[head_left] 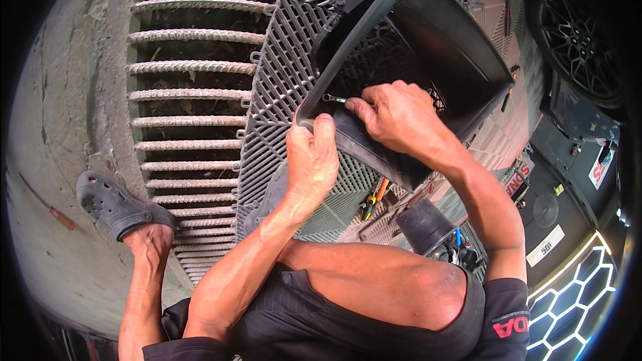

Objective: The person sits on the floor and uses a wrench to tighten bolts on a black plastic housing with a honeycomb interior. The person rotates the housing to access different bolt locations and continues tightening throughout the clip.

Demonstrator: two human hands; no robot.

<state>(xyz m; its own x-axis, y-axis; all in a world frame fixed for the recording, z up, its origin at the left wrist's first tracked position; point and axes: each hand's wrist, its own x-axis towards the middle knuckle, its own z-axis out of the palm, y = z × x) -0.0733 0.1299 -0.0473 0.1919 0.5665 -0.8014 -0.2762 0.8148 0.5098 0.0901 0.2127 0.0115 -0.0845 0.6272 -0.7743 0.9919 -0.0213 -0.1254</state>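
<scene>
A large black plastic car part [461, 47], hollow like an open box, stands tilted in front of me. Around its near-left edge my left hand [314, 157] is closed, with the thumb on top and the other fingers mostly hidden behind. My right hand [400, 117] reaches into the hollow side, its fingers closed on a small metal wrench [336, 99]. The wrench's ring end points left and lies close to the inner wall near the rim. My right palm hides the rest of the wrench.
Grey slotted floor tiles [284, 70] lie under the part, beside a rusty bar grate [194, 95]. Yellow-handled pliers [369, 206] and a black bucket-like container [424, 226] sit near my knee. A screwdriver [61, 218] lies far left; a car wheel [580, 43] stands at upper right.
</scene>
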